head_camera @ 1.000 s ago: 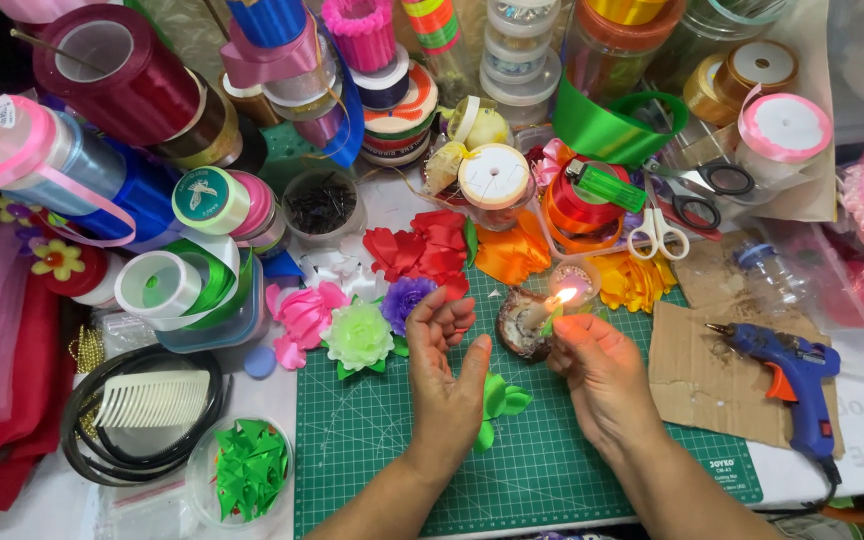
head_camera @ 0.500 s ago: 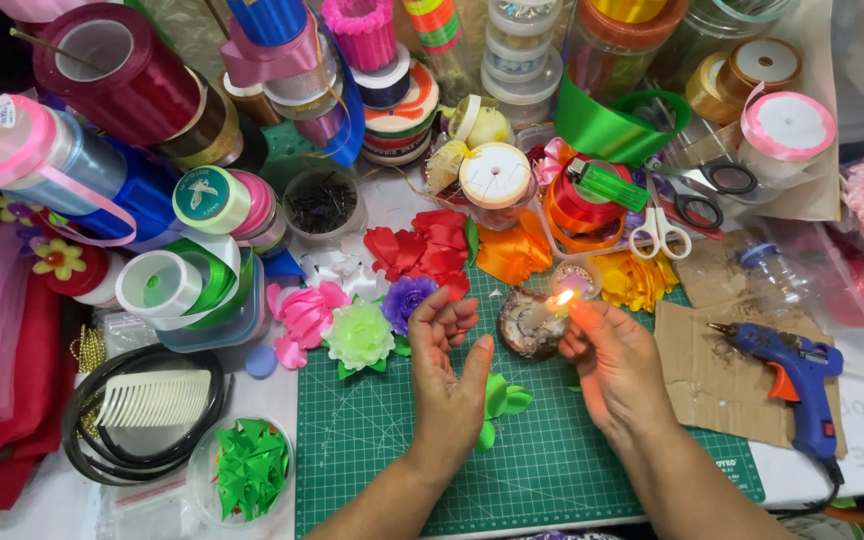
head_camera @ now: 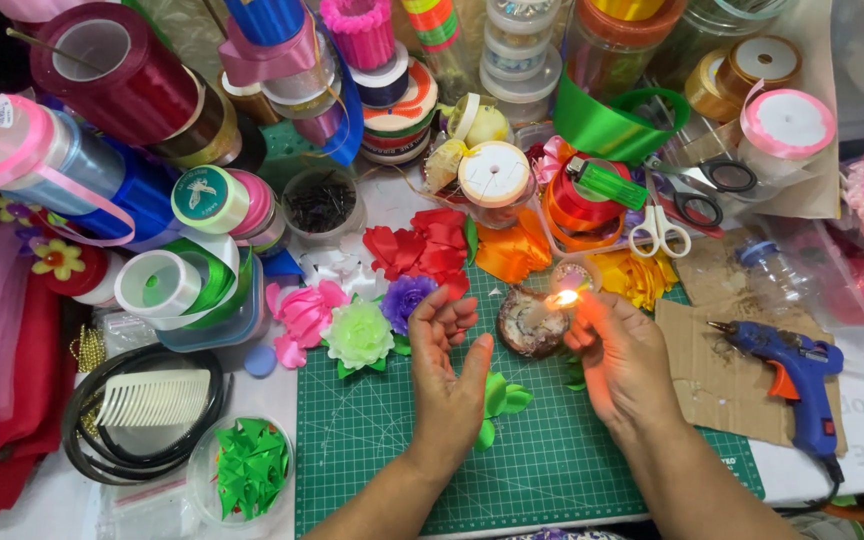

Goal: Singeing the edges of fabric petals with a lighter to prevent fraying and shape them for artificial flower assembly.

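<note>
the right hand has its fingertips pinched together right at the candle flame; what they pinch is too small to tell. the left hand is open and empty, palm turned toward the candle, with green leaves just beside it on the cutting mat.

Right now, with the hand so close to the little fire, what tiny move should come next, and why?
Probably ease the right hand back from the candle flame. Its fingertips glow orange right beside the flame, and whatever they pinch is too small to make out. The left hand waits open, apart from it, above the green cutting mat.
</note>
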